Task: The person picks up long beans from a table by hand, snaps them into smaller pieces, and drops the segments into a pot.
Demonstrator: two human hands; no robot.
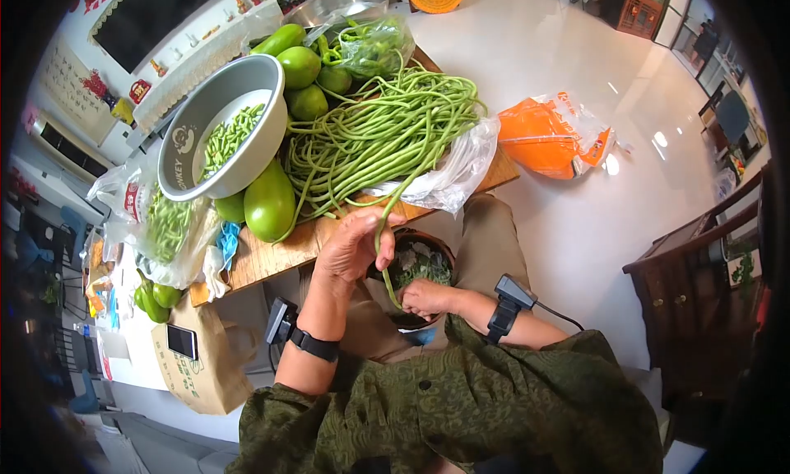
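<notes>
A long green bean [383, 242] hangs from the pile of long beans [395, 124] at the table's front edge. My left hand [350, 248] is closed loosely around it with bent fingers. Lower down, my right hand [424, 299] pinches the bean's bottom end. Beneath both hands, between my knees, stands a round dark container [448, 250] with green scraps [421, 267] inside. To the left of the pile, a tilted grey basin [280, 116] holds short cut bean pieces [234, 137]. My right fingertips are partly hidden.
Large green gourds [269, 202] lie around the basin on the wooden table [276, 258]. White plastic [461, 165] lies under the beans. An orange bag [547, 137] sits on the floor to the right. A phone [182, 341] rests on a brown paper bag [210, 383] at left.
</notes>
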